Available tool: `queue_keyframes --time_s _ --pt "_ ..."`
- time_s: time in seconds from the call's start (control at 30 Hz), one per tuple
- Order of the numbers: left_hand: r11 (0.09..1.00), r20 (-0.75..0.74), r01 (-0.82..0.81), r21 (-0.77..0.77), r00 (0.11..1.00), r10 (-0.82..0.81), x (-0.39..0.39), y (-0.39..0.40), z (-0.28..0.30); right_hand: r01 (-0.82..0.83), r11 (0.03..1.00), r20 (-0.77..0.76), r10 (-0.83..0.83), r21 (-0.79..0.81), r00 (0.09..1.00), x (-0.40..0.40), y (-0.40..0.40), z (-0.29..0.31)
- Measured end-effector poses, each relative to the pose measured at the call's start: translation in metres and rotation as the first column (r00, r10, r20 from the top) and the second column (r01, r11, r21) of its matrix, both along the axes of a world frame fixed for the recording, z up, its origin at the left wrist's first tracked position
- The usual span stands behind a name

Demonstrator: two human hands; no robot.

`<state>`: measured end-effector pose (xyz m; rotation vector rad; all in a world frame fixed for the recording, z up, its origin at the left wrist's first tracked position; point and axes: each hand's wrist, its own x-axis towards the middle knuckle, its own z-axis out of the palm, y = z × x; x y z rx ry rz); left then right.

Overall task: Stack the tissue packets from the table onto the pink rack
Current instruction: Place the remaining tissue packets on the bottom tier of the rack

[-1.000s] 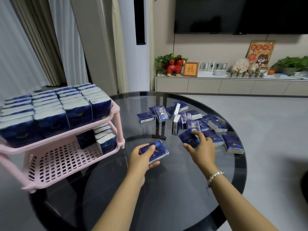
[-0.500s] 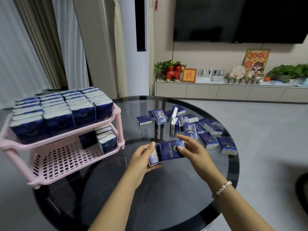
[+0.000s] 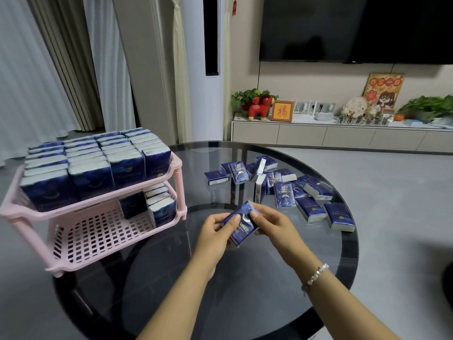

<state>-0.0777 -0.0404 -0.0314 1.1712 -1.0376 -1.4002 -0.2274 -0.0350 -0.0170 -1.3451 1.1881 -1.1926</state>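
Both hands hold blue tissue packets (image 3: 241, 223) above the middle of the round glass table (image 3: 269, 278). The left hand (image 3: 215, 233) has its fingers (image 3: 234, 220) curled round the left side, thumb on the front face, and the right hand (image 3: 272, 224) pinches the right side. Whether this is one packet or two pressed together cannot be told, since only one face shows. The loose pile (image 3: 282, 187) lies toward the table's far right edge, some packets flat and some on edge. The pink rack (image 3: 98, 200) stands at the table's left edge; its top tier is packed full and its lower tier holds only a few upright packets in the far right corner. The risks, as I judge them: the soft, slick wrappers could slide against each other in this two-handed hold and drop onto the glass. On the way to the lower tier, the low gap under the top tier could catch a hand or knock over the upright ones. A packet set down unsupported on the open grid may topple.
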Motion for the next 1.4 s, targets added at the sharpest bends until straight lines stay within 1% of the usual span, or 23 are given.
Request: queue_keyframes --time_s 0.07,0.13,0.2,0.27,0.33,0.37,0.4,0.47,0.5,0.57,0.7,0.8,0.87,0.9,0.93,0.97,1.0,1.03,1.07,1.13,1.2,1.27,1.4 --pt "0.999 0.061 0.034 0.022 0.998 -0.035 0.001 -0.005 -0.002 -0.027 1.0 0.015 0.027 -0.008 1.0 -0.002 -0.006 0.003" --pt "0.996 0.094 0.086 0.037 0.992 -0.089 0.004 -0.01 -0.002 -0.084 0.996 0.013 0.084 0.017 0.996 -0.006 -0.013 0.009" --pt "0.987 0.107 0.157 0.038 0.981 -0.16 0.007 -0.016 -0.003 -0.148 0.988 -0.038 0.15 0.045 0.988 -0.01 -0.019 0.016" --pt "0.98 0.154 0.196 0.017 0.968 -0.197 0.007 -0.02 -0.004 -0.184 0.981 -0.1 0.189 0.057 0.977 -0.011 -0.026 0.018" --pt "0.989 0.137 0.145 0.0 0.98 -0.144 0.005 -0.024 -0.004 -0.115 0.993 -0.167 0.118 0.029 0.979 -0.011 -0.036 0.016" --pt "0.995 0.117 0.101 0.002 0.988 -0.1 0.004 -0.025 -0.004 -0.022 1.0 -0.198 0.021 -0.002 0.98 -0.012 -0.044 0.014" --pt "0.998 0.104 0.057 0.009 0.993 -0.058 0.004 -0.027 -0.004 0.106 0.993 -0.222 -0.113 -0.043 0.968 -0.013 -0.052 0.012" --pt "1.0 0.103 -0.009 0.024 0.995 0.006 0.006 -0.031 -0.006 0.349 0.928 -0.267 -0.372 -0.134 0.889 -0.016 -0.07 0.009" --pt "0.999 0.105 -0.031 0.025 0.994 0.028 0.007 -0.033 -0.006 0.404 0.899 -0.306 -0.438 -0.17 0.845 -0.018 -0.079 0.006" --pt "0.998 0.11 -0.065 0.011 0.992 0.064 0.009 -0.035 -0.005 0.405 0.892 -0.405 -0.452 -0.201 0.795 -0.017 -0.094 0.003" --pt "0.995 0.094 -0.101 0.018 0.991 0.099 0.014 -0.039 -0.004 0.379 0.907 -0.544 -0.414 -0.182 0.73 -0.013 -0.114 -0.004" --pt "0.993 0.085 -0.117 0.036 0.99 0.113 0.017 -0.04 -0.005 0.401 0.9 -0.563 -0.422 -0.168 0.71 -0.015 -0.119 -0.003" --pt "0.993 0.089 -0.114 0.038 0.99 0.111 0.016 -0.04 -0.004 0.443 0.877 -0.519 -0.471 -0.187 0.713 -0.019 -0.116 -0.004" --pt "0.993 0.089 -0.111 0.038 0.99 0.107 0.016 -0.04 -0.003 0.466 0.866 -0.458 -0.495 -0.184 0.738 -0.02 -0.113 -0.004" --pt "0.993 0.083 -0.112 0.041 0.991 0.108 0.015 -0.039 -0.003 0.484 0.862 -0.358 -0.504 -0.151 0.786 -0.021 -0.107 -0.004" --pt "0.992 0.075 -0.114 0.047 0.991 0.111 0.014 -0.039 -0.003 0.485 0.869 -0.227 -0.494 -0.097 0.839 -0.02 -0.099 -0.002" --pt "0.991 0.066 -0.119 0.056 0.991 0.115 0.013 -0.038 -0.003 0.462 0.886 -0.091 -0.463 -0.037 0.881 -0.019 -0.091 0.0" --pt "0.99 0.056 -0.122 0.068 0.991 0.118 0.013 -0.038 -0.004 0.425 0.905 0.025 -0.425 0.01 0.905 -0.018 -0.083 0.001" --pt "0.989 0.045 -0.127 0.081 0.991 0.124 0.013 -0.038 -0.006 0.392 0.919 0.105 -0.394 0.043 0.913 -0.017 -0.076 0.002" --pt "0.985 0.025 -0.135 0.105 0.991 0.133 0.013 -0.037 -0.009 0.342 0.936 0.214 -0.353 0.086 0.911 -0.015 -0.065 0.004" --pt "0.983 0.012 -0.131 0.125 0.991 0.13 0.012 -0.034 -0.009 0.3 0.945 0.34 -0.327 0.13 0.882 -0.012 -0.053 0.008" --pt "0.982 0.002 -0.123 0.143 0.992 0.124 0.011 -0.032 -0.012 0.252 0.953 0.424 -0.3 0.166 0.854 -0.005 -0.042 0.006" --pt "0.982 -0.052 -0.103 0.157 0.992 0.113 0.008 -0.025 -0.014 0.247 0.949 0.431 -0.309 0.195 0.848 0.01 -0.022 -0.001"
